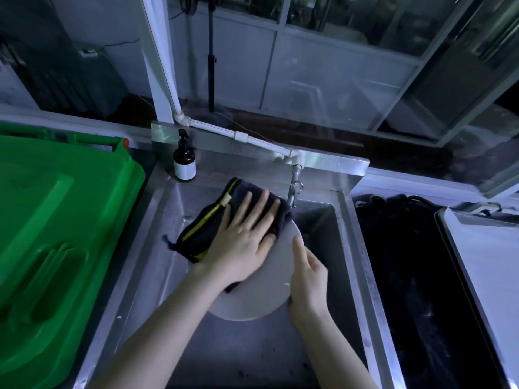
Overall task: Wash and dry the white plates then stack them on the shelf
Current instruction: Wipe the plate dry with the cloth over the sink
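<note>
A white plate (pixel 262 290) is held tilted over the steel sink (pixel 157 248). My left hand (pixel 244 237) lies flat with straight fingers on a dark cloth with a yellow stripe (pixel 207 228), pressing it against the plate's upper face. My right hand (pixel 307 279) grips the plate's right rim, thumb on the face and fingers hidden behind it. The cloth covers the plate's upper left part.
A tap (pixel 295 189) on a white pipe hangs just above the plate's far edge. A brown pump bottle (pixel 184 161) stands at the sink's back left corner. A green bin lid (pixel 56 220) fills the left. A dark bin (pixel 407 262) and a metal tray (pixel 483 265) lie right.
</note>
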Available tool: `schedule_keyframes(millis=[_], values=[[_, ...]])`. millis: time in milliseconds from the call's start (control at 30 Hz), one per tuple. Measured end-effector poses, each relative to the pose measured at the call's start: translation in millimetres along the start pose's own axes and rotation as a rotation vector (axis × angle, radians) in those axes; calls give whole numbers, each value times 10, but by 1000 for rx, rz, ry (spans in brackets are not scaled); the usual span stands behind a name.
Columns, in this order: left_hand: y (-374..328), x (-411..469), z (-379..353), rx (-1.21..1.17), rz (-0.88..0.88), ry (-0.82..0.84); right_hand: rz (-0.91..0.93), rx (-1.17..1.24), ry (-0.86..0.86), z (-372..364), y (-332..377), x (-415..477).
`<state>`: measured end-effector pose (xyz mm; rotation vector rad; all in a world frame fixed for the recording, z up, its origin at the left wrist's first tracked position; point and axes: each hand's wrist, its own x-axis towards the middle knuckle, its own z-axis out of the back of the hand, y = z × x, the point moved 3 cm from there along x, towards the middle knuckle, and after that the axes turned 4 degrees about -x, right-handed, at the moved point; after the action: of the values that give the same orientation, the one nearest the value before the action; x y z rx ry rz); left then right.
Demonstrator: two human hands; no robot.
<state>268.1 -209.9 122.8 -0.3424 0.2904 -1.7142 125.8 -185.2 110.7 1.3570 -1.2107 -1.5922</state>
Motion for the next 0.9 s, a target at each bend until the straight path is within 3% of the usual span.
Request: schedule_keyframes(millis=[233, 400, 500, 600, 767, 900], values=[[-236, -510, -39, -38, -130, -19, 141, 66, -86, 280, 533, 250], [-567, -216, -13, -24, -149, -16, 76, 6, -34, 369, 396, 168], [-551, 48, 76, 25, -66, -8, -30, 49, 31, 451, 270, 51], [-522, 24, 107, 78, 12, -13, 24, 54, 22, 615, 418, 96], [-885, -442, -31, 28, -95, -17, 135, 154, -103, 898, 776, 313], [-1175, -345, -123, -1, -122, -3, 103, 117, -60, 933, 708, 327]])
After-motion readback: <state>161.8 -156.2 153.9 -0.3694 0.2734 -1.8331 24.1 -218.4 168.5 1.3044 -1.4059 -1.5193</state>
